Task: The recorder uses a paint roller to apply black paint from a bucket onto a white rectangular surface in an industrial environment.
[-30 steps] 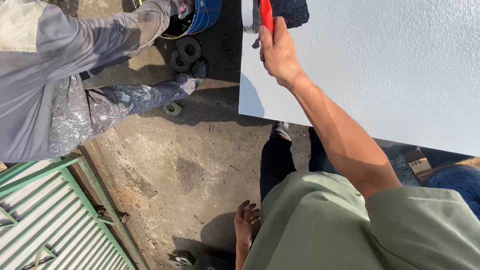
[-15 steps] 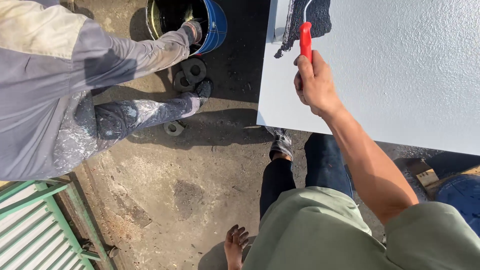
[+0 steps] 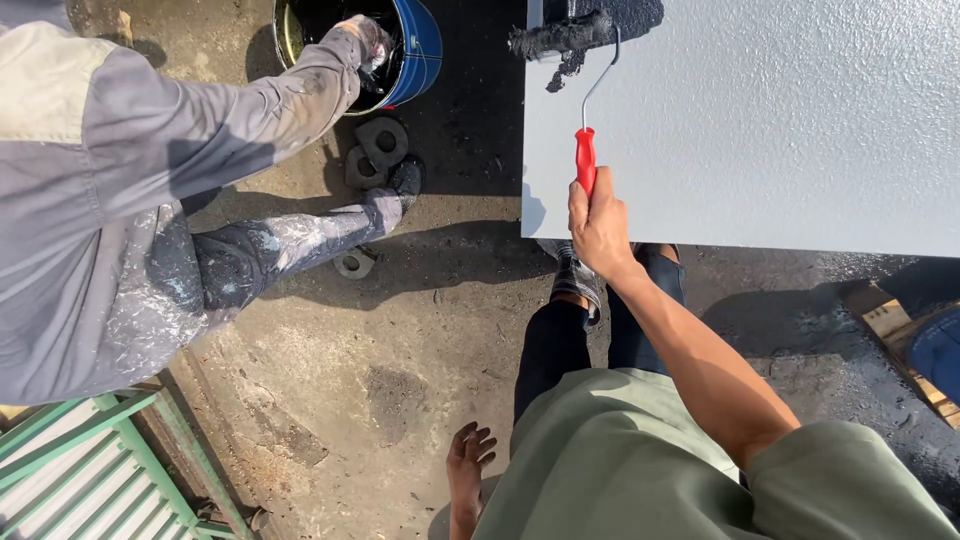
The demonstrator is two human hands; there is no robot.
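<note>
Roller [image 3: 562,38] on panel [image 3: 760,120], bucket [image 3: 415,45] left of panel

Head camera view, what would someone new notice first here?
The right hand grips a red-handled paint roller laying black paint on the top left corner of a pale grey panel. At upper left, a co-worker in paint-spattered grey clothes reaches into a blue bucket.

Sunlit outdoor yard, stained concrete floor [image 3: 380,330].
Green metal grating [image 3: 70,470] at seven o'clock; hard shadows cross the floor toward twelve o'clock.
</note>
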